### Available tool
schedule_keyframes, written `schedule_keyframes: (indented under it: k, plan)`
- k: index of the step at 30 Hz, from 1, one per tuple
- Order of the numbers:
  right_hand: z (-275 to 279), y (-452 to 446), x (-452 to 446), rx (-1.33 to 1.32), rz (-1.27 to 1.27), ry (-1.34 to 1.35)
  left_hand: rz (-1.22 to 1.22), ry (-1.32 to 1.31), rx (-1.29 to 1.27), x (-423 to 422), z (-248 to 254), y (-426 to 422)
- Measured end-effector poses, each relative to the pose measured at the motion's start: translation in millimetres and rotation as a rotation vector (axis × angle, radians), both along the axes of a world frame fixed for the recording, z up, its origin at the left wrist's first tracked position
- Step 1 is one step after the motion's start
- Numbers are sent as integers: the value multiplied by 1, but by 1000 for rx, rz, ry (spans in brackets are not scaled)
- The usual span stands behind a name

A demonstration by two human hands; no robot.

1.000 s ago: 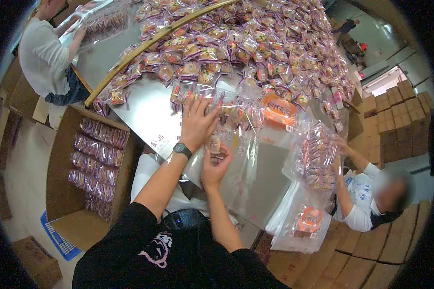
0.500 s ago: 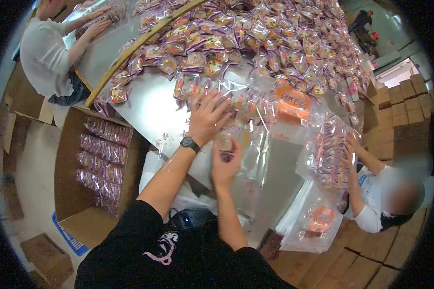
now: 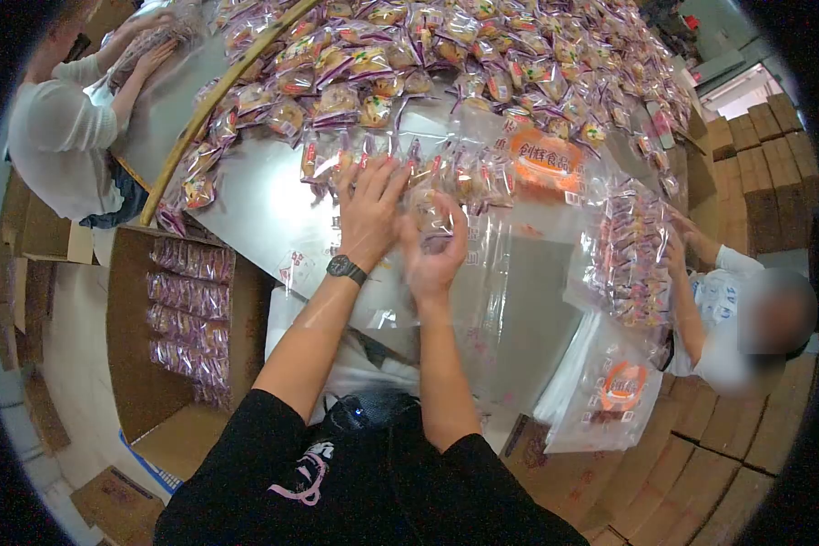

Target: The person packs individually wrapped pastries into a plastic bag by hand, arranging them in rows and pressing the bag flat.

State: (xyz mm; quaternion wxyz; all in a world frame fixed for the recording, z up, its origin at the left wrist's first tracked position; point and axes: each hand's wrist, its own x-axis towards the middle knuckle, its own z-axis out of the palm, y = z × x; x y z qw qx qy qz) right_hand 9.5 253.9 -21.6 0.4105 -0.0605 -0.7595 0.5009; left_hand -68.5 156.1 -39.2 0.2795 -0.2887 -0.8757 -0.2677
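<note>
A row of small wrapped snack packets (image 3: 482, 177) with purple edges lies in a large clear plastic bag (image 3: 496, 273) with orange print, on the metal table before me. My left hand (image 3: 370, 211), a watch on its wrist, rests with stretched fingers on the left part of this row. Close beside it, my right hand (image 3: 435, 259) curls its fingers round one snack packet (image 3: 434, 218), partly hidden by the hand and by plastic glare. Whether that packet is inside the bag, I cannot tell.
A big heap of packets (image 3: 446, 55) covers the table's far side, edged by a wooden strip (image 3: 218, 109). At left stands a cardboard box (image 3: 173, 428) holding packed rows. Flat bags (image 3: 601, 409) lie at right. Co-workers (image 3: 64, 146) (image 3: 719, 300) handle filled bags on both sides.
My right hand has moved up and forward with the packet, closer to the row and to my left hand. My left hand stays on the row. The camera view has shifted slightly.
</note>
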Motion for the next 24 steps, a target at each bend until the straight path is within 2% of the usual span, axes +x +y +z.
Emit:
schedule_keyframes:
  k: [4,7,10,13,19,24]
  plan:
    - [-6,4,0,-149,19,-7,18,-20,-18,0,1,0]
    - [-2,-5,3,-445,-9,-71,29,-6,-37,0,2,1]
    - [-22,-8,-17,-429,-109,102,30,-26,-9,2,4,2]
    - [-31,-8,-26,-142,-251,-77,38,4,-10,-1,-1,3]
    - [-16,13,-19,297,-149,-40,52,-15,15,-1,1,4]
    - [-27,13,-26,96,-9,60,52,-63,-6,1,2,2]
